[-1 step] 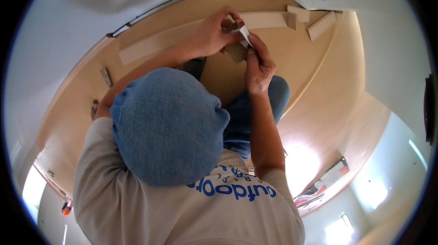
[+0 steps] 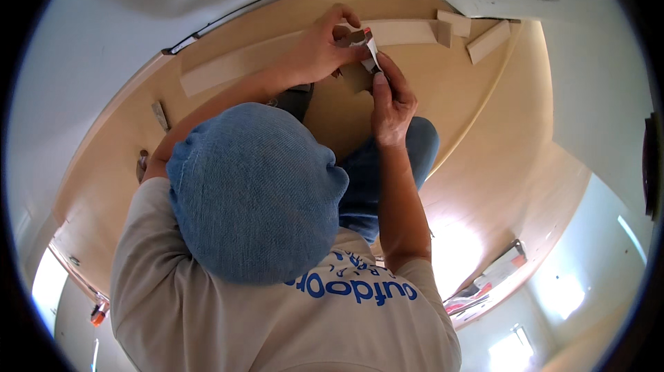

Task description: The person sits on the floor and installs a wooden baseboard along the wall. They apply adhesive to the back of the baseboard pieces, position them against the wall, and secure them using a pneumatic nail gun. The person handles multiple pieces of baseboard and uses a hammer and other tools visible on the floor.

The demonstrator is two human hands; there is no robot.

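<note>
In front of my head, both hands are raised close together around a small white piece with a red tip and a brownish side (image 2: 371, 52). It looks like a thin folded packet or strip; its kind is not clear. My right hand (image 2: 394, 105) pinches its lower end between thumb and fingers. At the upper end, my left hand (image 2: 324, 47) has its index finger lifted and curved, while its other fingers lie against the piece, partly hidden. A flat brownish-grey sheet (image 2: 356, 78) shows just under the hands; whether it joins the piece, I cannot tell.
A long pale board (image 2: 404, 31) lies on the tan floor near the wall, with two short offcuts (image 2: 487, 40) at its right. A yellowish cord (image 2: 477, 121) curves along the right. At left lie a small putty-knife-like blade (image 2: 160, 116) and a small dark tool (image 2: 142, 163).
My left index finger has lifted slightly away from the piece's upper end. My right hand has hardly moved.
</note>
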